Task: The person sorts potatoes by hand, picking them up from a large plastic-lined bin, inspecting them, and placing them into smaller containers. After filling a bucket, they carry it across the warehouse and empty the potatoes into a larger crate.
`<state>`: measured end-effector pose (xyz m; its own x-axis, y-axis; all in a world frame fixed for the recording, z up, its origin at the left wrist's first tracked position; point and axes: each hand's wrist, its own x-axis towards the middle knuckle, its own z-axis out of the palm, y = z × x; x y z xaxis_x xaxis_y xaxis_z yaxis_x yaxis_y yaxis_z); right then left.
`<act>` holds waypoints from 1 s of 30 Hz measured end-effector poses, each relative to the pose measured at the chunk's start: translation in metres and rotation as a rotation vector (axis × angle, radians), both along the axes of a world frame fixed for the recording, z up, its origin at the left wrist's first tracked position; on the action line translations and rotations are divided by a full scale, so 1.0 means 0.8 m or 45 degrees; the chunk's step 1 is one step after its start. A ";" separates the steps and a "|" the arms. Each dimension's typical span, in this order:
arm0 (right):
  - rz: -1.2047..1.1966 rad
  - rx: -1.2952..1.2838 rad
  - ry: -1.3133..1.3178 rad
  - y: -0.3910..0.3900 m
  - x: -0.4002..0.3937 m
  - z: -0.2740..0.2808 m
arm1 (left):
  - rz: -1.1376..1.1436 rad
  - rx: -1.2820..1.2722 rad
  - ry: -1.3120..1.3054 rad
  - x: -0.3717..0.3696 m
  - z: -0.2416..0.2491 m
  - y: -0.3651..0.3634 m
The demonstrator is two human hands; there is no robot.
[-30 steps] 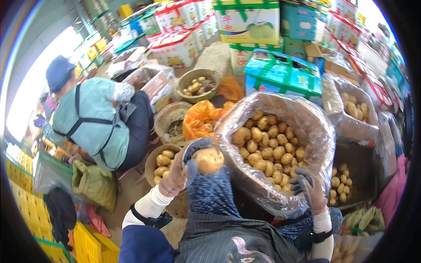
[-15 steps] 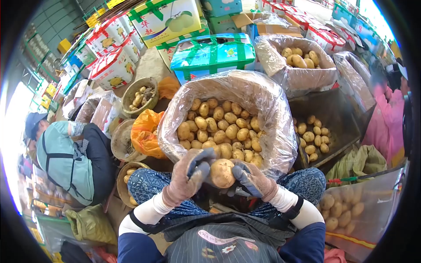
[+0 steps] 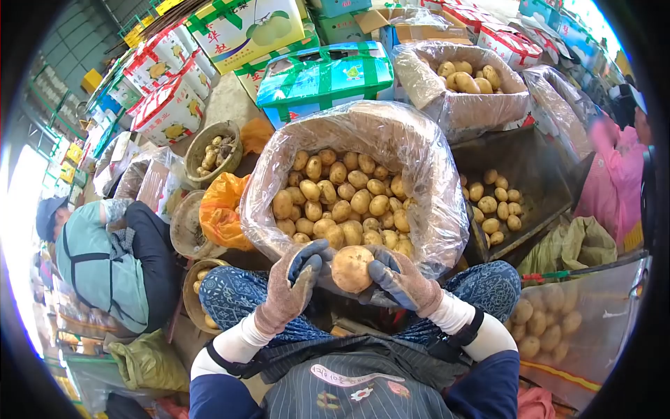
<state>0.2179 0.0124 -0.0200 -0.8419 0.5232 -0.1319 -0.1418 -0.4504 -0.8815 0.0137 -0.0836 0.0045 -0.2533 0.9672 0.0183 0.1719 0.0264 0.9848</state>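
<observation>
A large round potato [image 3: 352,269] is held in my right hand [image 3: 406,279], whose gloved fingers press against its right side. On the other side, my left hand [image 3: 287,288], also gloved, stands a little apart from the potato with thumb and fingers parted and nothing between them. Both hands are above my lap, just in front of a cardboard box lined with clear plastic [image 3: 441,209]. Many potatoes [image 3: 342,195] lie inside that box.
Right of the box, a dark metal chute [image 3: 541,188] holds several potatoes. An orange bag [image 3: 222,209] and baskets [image 3: 199,146] stand at the left. Behind are a blue taped carton [image 3: 324,77] and another potato box [image 3: 474,108]. A person in a green vest [image 3: 105,262] crouches left.
My left hand has drawn slightly away from the potato, its fingers parting. The potato stays in my right hand. The view has shifted slightly, with the boxes now higher and further left.
</observation>
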 end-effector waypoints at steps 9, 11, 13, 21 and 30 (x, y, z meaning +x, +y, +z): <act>0.060 -0.024 0.014 0.002 0.002 -0.002 | -0.061 0.133 0.138 0.002 -0.008 -0.005; -0.036 -0.097 0.056 -0.001 0.001 -0.013 | -0.137 0.141 0.206 0.000 -0.006 -0.005; -0.207 0.257 0.034 -0.005 -0.003 -0.031 | -0.202 -0.084 -0.184 0.002 0.004 0.001; -0.117 1.176 -0.249 -0.007 0.018 -0.040 | -0.517 -0.528 -0.614 0.000 -0.029 0.003; -0.015 -0.130 -0.324 0.013 0.060 -0.040 | -1.007 -0.139 0.489 -0.010 -0.049 0.065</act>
